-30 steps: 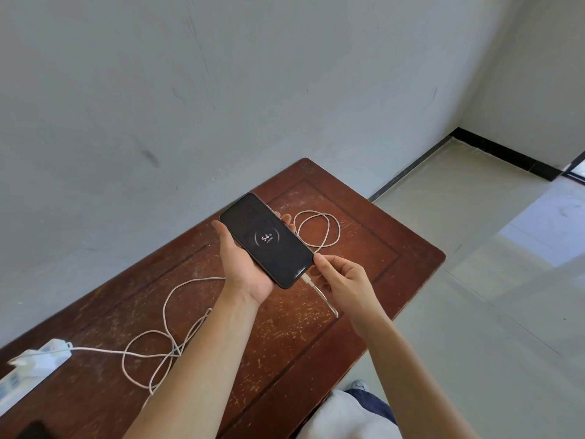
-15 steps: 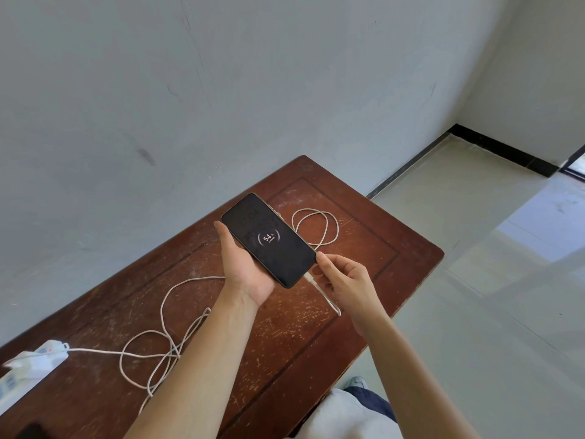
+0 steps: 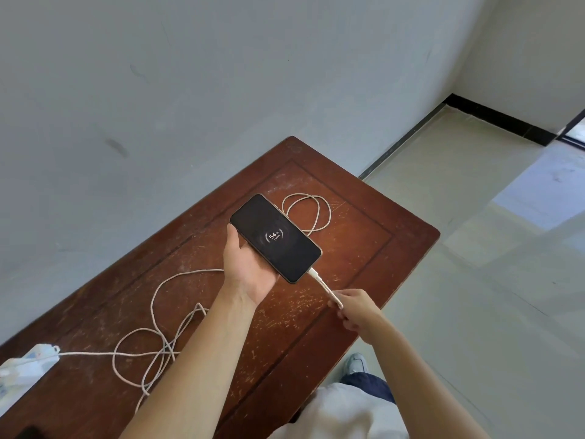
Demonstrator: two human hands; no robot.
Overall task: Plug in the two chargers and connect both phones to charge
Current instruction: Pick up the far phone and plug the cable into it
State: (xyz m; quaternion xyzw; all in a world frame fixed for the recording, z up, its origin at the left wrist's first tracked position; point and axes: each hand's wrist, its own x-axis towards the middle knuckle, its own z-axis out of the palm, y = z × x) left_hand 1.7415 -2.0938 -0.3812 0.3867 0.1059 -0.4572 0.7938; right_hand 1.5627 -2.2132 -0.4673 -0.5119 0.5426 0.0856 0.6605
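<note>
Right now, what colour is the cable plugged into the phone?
White, clearest in the head view: the cable leaves the phone.

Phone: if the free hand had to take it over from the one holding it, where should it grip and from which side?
Probably grip the phone across its two long edges near the far, wall-side end. The left hand cradles the near half from below, and the cable leaves the near short end, pinched by the right hand. Come from above at the far end, clear of the plug.
</note>
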